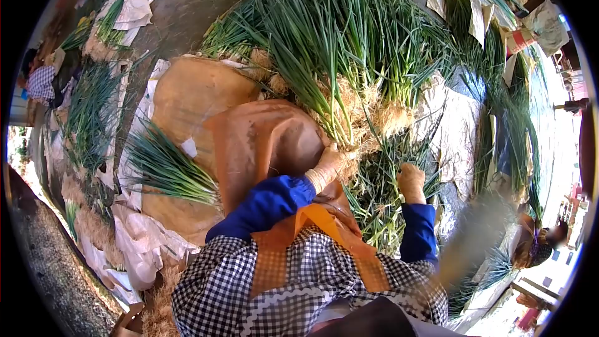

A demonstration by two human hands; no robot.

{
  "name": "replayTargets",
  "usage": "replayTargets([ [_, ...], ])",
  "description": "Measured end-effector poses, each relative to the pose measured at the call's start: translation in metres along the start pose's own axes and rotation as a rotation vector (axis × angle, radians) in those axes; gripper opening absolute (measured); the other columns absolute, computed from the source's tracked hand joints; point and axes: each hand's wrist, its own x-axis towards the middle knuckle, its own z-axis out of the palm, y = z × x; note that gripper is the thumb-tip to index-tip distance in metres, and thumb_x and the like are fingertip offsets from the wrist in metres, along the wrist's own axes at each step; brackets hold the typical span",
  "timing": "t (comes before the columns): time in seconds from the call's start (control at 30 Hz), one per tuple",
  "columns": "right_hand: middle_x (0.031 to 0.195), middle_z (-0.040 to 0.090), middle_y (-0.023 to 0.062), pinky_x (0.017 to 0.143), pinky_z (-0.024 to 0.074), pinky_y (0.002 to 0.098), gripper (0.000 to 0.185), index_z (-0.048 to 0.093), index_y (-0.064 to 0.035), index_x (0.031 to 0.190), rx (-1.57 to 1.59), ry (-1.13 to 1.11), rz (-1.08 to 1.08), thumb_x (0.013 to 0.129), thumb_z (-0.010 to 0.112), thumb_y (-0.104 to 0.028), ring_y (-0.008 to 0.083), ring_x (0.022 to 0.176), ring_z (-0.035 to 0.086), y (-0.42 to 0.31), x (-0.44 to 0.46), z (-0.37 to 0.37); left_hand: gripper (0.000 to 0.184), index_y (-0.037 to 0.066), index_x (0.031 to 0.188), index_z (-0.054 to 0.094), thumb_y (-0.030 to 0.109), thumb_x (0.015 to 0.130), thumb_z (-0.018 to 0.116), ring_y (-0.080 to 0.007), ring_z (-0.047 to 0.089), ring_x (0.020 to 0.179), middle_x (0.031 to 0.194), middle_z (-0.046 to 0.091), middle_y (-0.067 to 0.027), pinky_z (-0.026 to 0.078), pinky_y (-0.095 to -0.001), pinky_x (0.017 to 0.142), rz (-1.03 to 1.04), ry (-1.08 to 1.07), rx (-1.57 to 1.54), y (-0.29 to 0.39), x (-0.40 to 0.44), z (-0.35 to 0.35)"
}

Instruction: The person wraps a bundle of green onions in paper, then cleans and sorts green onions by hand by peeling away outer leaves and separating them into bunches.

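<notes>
Green onions (327, 105) stretch toward eleven o'clock from the left hand (333, 161), clamped round their bases; the right hand (411, 179), apart at three o'clock, curls, its hold unclear.

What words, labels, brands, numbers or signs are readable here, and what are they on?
None can be read anywhere in this view.
Green onions in the left hand: no writing seen.
Brown apron: no writing seen.
Pale sheet on the right: no readable print.
Pale bag at upper right: any marks are too small and blurred to read.
</notes>
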Motion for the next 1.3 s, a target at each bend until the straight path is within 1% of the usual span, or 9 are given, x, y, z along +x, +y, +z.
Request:
replayTargets([
  [0.17, 0.076, 0.063, 0.0087, 0.065, 0.0485, 0.0347, 0.022, 0.065, -0.0097, 0.087, 0.578, 0.231, -0.106, 0.079, 0.058, -0.029, 0.025, 0.071, 0.061, -0.098, 0.1, -0.041, 0.037, 0.0, 0.11, 0.044, -0.003, 0.077, 0.06, -0.016, 0.057, 0.082, 0.09, 0.059, -0.0062, 0.048, -0.0287, 0.071, 0.05, -0.018, 0.066, -0.027, 0.019, -0.02],
  [0.27, 0.078, 0.064, 0.0109, 0.061, 0.0492, 0.0335, 0.036, 0.056, -0.0126, 0.109, 0.196, -0.239, -0.225, 0.084, 0.05, -0.037, 0.0238, 0.07, 0.062, -0.113, 0.135, -0.045, 0.035, 0.001, 0.116, 0.039, 0.006, 0.084, 0.05, -0.0165, 0.055, 0.079, 0.096, 0.055, -0.0111, 0.047, -0.0316, 0.069, 0.235, 0.06, 0.902, -0.022, 0.018, -0.024],
  [0.43, 0.072, 0.061, 0.0088, 0.055, 0.0469, 0.0292, 0.034, 0.053, -0.0076, 0.107, 0.22, -0.249, -0.577, 0.087, 0.047, -0.034, 0.0183, 0.063, 0.06, -0.095, 0.132, -0.032, 0.047, 0.001, 0.122, 0.038, -0.002, 0.077, 0.052, -0.017, 0.057, 0.079, 0.1, 0.056, -0.0102, 0.047, -0.0262, 0.073, -0.041, -0.326, -0.375, -0.021, 0.014, -0.028],
  [0.77, 0.057, 0.034, -0.0035, 0.05, 0.0287, 0.0216, 0.031, 0.046, -0.0099, 0.076, 1.994, -0.384, 0.314, 0.092, 0.042, -0.037, 0.0091, 0.051, 0.032, -0.088, 0.008, -0.044, 0.029, -0.002, 0.1, 0.055, -0.006, 0.071, 0.051, -0.0202, 0.06, 0.082, 0.085, 0.06, -0.0096, 0.049, -0.0276, 0.075, -0.103, -0.298, 0.035, -0.017, 0.013, -0.022],
  [0.97, 0.052, 0.034, -0.002, 0.045, 0.026, 0.0232, 0.031, 0.042, -0.0098, 0.073, 2.023, -0.1, 0.474, 0.095, 0.037, -0.032, 0.0093, 0.046, 0.029, -0.113, 0.015, -0.046, 0.019, 0.001, 0.09, 0.061, 0.019, 0.084, 0.057, -0.0166, 0.059, 0.077, 0.083, 0.061, -0.0071, 0.048, -0.0278, 0.072, -0.227, -0.269, -0.025, -0.004, 0.001, -0.002],
  [1.07, 0.053, 0.03, -0.0039, 0.041, 0.0257, 0.0227, 0.027, 0.034, -0.0126, 0.066, 1.229, 0.253, 0.408, 0.091, 0.036, -0.02, 0.0079, 0.045, 0.029, -0.086, -0.029, -0.035, 0.017, 0.003, 0.09, 0.061, 0.018, 0.082, 0.06, -0.0139, 0.057, 0.072, 0.08, 0.061, -0.0041, 0.048, -0.0277, 0.067, -0.08, 0.049, -0.045, 0.007, 0.005, -0.004],
  [1.1, 0.055, 0.031, -0.0049, 0.038, 0.0243, 0.0213, 0.027, 0.034, -0.0136, 0.065, 1.852, 0.182, 0.717, 0.09, 0.04, -0.019, 0.0068, 0.044, 0.029, -0.064, -0.045, -0.056, 0.017, 0.004, 0.089, 0.06, 0.019, 0.081, 0.062, -0.0132, 0.057, 0.072, 0.077, 0.06, -0.0028, 0.048, -0.0283, 0.067, -0.119, 0.029, -0.119, -0.005, 0.023, -0.019],
  [1.2, 0.06, 0.052, 0.0014, 0.044, 0.038, 0.0244, 0.027, 0.055, -0.0097, 0.076, 1.462, -0.187, 0.796, 0.09, 0.042, -0.028, 0.0118, 0.05, 0.049, 0.022, -0.112, 0.005, 0.014, 0.003, 0.088, 0.058, 0.013, 0.078, 0.059, -0.0158, 0.057, 0.072, 0.078, 0.059, -0.0048, 0.049, -0.0303, 0.067, -0.181, -0.023, 0.136, 0.006, 0.014, -0.015],
  [1.3, 0.088, 0.061, 0.0093, 0.064, 0.0467, 0.0323, 0.025, 0.06, -0.0133, 0.097, 0.306, -0.511, 0.16, 0.086, 0.048, -0.031, 0.0258, 0.072, 0.06, 0.031, -0.109, 0.089, 0.018, 0.0, 0.086, 0.053, 0.001, 0.069, 0.049, -0.0204, 0.056, 0.071, 0.081, 0.057, -0.0088, 0.05, -0.0315, 0.07, -0.25, -0.324, -0.309, 0.011, -0.001, -0.013],
])
